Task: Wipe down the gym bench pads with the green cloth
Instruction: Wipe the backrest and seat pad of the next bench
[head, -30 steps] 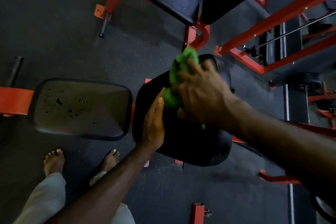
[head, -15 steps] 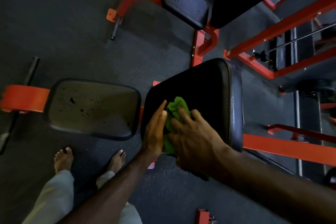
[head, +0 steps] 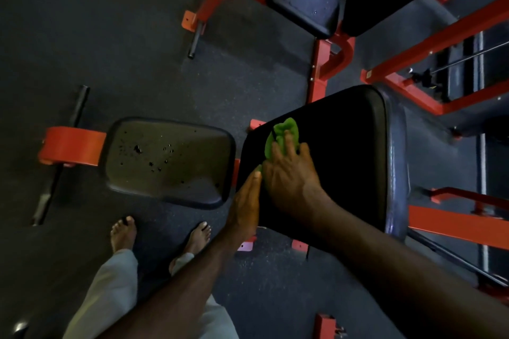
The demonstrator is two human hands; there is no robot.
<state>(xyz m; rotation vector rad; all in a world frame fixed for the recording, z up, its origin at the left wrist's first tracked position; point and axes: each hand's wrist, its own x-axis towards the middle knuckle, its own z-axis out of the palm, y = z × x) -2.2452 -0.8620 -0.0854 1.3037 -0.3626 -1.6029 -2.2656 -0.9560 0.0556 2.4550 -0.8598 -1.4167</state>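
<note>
The black bench pad (head: 344, 151) carries the crumpled green cloth (head: 283, 135) near its left edge. The dark rubber floor (head: 110, 36) bears red bench frames (head: 451, 224) and two bare feet (head: 124, 231).

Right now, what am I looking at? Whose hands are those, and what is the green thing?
This picture comes from a camera worn on a person's head, looking down, so you see their own arms and bare feet. They are in a gym with red metal frames. The big black cushion is a bench pad. The right hand presses a green cloth flat on that pad to wipe it. The left hand rests with straight fingers along the pad's edge and holds nothing. To the left is another pad with dark specks on it, and a third pad sits farther away.
</note>
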